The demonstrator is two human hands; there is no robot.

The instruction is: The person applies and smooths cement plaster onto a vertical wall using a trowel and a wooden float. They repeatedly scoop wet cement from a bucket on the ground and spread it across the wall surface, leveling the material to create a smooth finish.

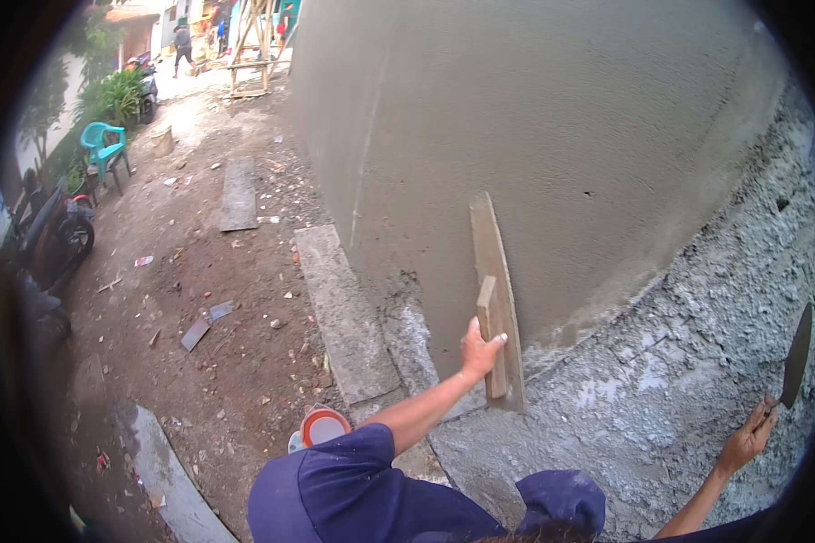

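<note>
Wooden float (pixel 507 312), left fingers (pixel 475 335) curled round, right fingers (pixel 762 414) gripping trowel (pixel 797 357)

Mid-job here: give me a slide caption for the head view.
Left hand grips a wooden float at a partly smooth grey wall; right hand holds a trowel.

Your float (pixel 505 312) has the wall (pixel 552 118) behind it, the bucket (pixel 308 424) and chair (pixel 107 148) left, the trowel (pixel 797 357) right.
</note>
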